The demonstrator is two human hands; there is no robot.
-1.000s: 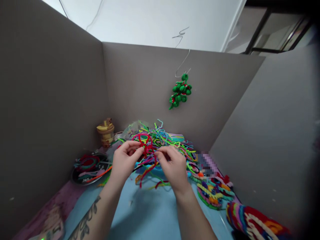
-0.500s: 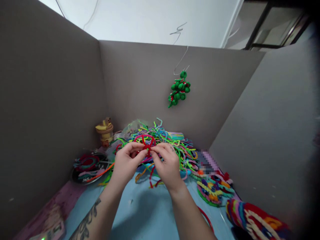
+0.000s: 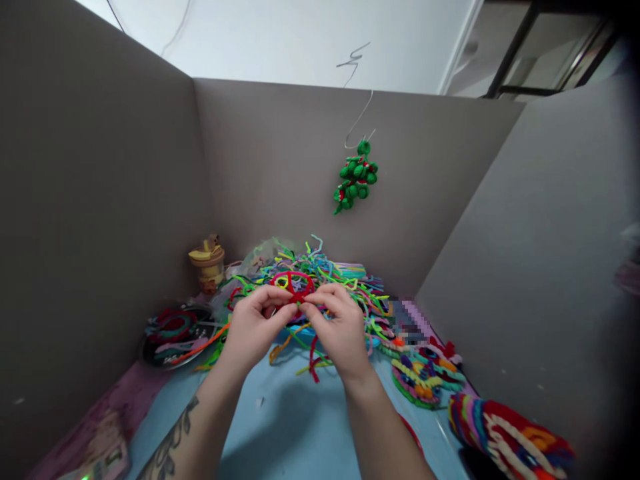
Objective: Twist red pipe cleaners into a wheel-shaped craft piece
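Between my two hands is a red pipe-cleaner piece, shaped like a wheel with a pinkish-red ring and spokes meeting in the middle. My left hand pinches it near the centre from the left, thumb against forefinger. From the right, my right hand grips the same spot with thumb and fingertips. A small bit of green shows where the thumbs nearly meet. Loose red ends hang below, beside my right hand. Just behind lies a heap of many-coloured pipe cleaners; my hands partly hide it.
A dark round tray with coiled stems sits at left, near a lidded cup. On the right are a colourful fuzzy piece and a striped fuzzy roll. A green ornament hangs from a wire on the grey partition.
Both hands keep their pinch on the red piece, which has turned slightly. The loose red ends below have swung a little to the right and lower.
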